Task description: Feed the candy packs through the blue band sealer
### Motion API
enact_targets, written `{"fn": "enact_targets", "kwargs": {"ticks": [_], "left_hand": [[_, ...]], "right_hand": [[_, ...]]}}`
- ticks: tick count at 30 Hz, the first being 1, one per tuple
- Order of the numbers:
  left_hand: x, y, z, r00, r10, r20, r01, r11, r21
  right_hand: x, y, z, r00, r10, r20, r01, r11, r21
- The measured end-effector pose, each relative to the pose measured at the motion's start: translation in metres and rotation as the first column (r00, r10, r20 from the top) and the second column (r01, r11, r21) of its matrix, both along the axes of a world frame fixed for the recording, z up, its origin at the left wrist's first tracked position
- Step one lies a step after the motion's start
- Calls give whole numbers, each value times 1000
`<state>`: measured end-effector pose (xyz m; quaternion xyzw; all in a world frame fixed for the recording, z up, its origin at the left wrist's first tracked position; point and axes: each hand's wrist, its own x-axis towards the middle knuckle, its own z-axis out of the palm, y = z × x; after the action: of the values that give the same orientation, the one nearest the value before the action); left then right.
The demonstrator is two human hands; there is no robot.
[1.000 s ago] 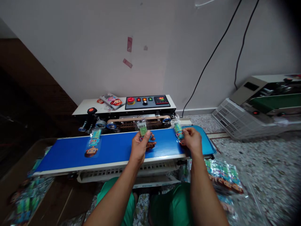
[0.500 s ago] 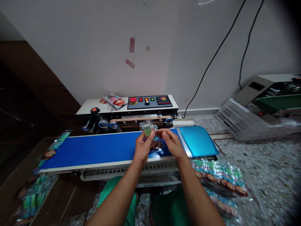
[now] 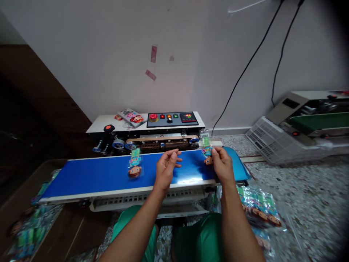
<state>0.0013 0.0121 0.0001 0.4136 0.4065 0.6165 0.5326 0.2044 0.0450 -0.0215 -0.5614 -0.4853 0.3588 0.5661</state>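
Observation:
My right hand (image 3: 223,165) pinches the lower edge of a clear packet (image 3: 207,151) with a green and blue card and a cartoon head. The packet is upright at the right end of the blue conveyor belt (image 3: 100,174), its top near the band sealer's (image 3: 163,139) intake. My left hand (image 3: 165,169) hovers over the middle of the belt, fingers apart and nothing in them. Left of it, another such packet (image 3: 135,163) lies on the belt with its top toward the sealing band.
Many packets (image 3: 261,205) lie in clear bags at the lower right. A cardboard box (image 3: 73,227) with packets stands below the belt's left end. The control panel (image 3: 171,119) is behind the belt. A white crate (image 3: 269,142) and a second machine (image 3: 313,112) stand at right.
My left hand held a packet and is now empty. My right hand has moved right and holds a packet. One packet lies mid-belt; the one at the belt's left end is gone from there.

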Motion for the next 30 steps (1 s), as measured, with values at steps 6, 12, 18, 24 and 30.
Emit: {"fn": "enact_targets", "kwargs": {"ticks": [6, 12, 18, 24, 30], "left_hand": [[0, 0, 0, 1000, -16, 21, 16, 1000, -13], [-1, 0, 0, 999, -18, 32, 19, 1000, -19], [-1, 0, 0, 999, -28, 41, 30, 999, -39], [0, 0, 0, 999, -33, 42, 35, 998, -54], [2, 0, -2, 998, -51, 24, 52, 998, -44]], "right_hand": [[15, 5, -13, 896, -161, 414, 211, 975, -76], [7, 6, -11, 560, -105, 822, 411, 897, -165], [-13, 8, -8, 585, -19, 811, 265, 949, -170], [-18, 3, -10, 650, 16, 760, 195, 963, -186], [-23, 3, -12, 697, -34, 716, 156, 982, -105]]}}
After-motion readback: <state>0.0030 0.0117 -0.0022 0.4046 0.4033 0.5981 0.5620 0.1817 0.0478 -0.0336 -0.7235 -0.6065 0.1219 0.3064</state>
